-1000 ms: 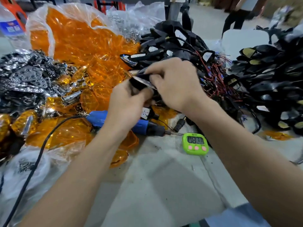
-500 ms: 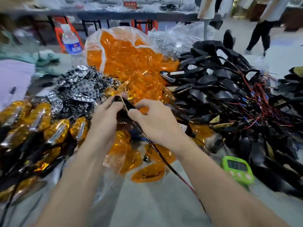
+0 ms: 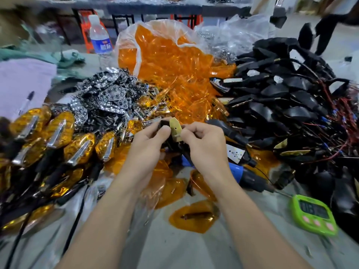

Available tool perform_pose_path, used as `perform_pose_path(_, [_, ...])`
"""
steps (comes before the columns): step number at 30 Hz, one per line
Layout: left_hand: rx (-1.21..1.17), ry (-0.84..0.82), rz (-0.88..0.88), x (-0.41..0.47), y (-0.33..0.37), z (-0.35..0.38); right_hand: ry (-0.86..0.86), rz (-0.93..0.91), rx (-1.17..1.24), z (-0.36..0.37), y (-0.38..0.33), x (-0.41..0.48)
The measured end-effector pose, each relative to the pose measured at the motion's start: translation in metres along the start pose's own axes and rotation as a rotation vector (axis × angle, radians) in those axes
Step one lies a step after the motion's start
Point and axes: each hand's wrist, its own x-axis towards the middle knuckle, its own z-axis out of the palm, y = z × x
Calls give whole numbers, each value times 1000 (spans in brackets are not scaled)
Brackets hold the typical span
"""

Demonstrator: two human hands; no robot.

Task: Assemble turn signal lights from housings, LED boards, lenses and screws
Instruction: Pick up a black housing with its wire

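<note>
One black housing (image 3: 163,124) with one tan LED board (image 3: 175,131) against it, held between both hands above the table (image 3: 194,253). The left hand (image 3: 149,144) has its fingers curled round the housing. The right hand (image 3: 204,140) pinches the board's edge between thumb and forefinger. The step in hand appears to be seating the board in the housing. The next move probably calls for pressing it flat, then taking a lens and a screw; whether the board is fully home cannot be told.

Just below and right of the grip lies one blue electric screwdriver (image 3: 250,177). Nearer the person than the grip, one loose lens (image 3: 194,216) lies alone, with a few more between it and the hands.

Beyond the grip is a bag of orange lenses (image 3: 171,74), too many to count. Beyond and left is a heap of chrome reflectors (image 3: 108,94), and left of the grip a row of finished lights (image 3: 58,133), at least six. Right of the grip is a pile of wired housings (image 3: 281,94), uncounted.

One green timer (image 3: 314,214) sits well right and nearer the person. One water bottle (image 3: 100,39) stands far beyond.
</note>
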Motion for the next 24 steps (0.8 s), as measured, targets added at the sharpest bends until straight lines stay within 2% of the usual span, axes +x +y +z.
perform_pose_path(4, [-36, -36, -19, -1, 1, 2, 4, -4, 188, 0, 2, -1])
perform_pose_path(7, [-53, -16, -26, -3, 2, 2, -32, -27, 197, -5, -3, -4])
perform_pose_path(9, [-69, -15, -28, -4, 2, 3, 63, -134, 14, -6, -7, -8])
perform_pose_path(12, [-76, -45, -14, -7, 3, 6, 310, -349, -344, -1, -12, -19])
perform_pose_path(15, [-80, -16, 10, -7, 4, 9, 403, -479, -421, 5, -12, -24])
perform_pose_path(18, [-115, 67, 37, -7, 2, 14, 467, -507, -489, 8, -13, -28])
perform_pose_path(21, [-103, 116, 53, -8, -1, 18, 410, -418, -456, 9, -14, -26])
perform_pose_path(24, [-123, 75, 29, -8, 1, 12, 197, -356, -382, 4, -11, -23])
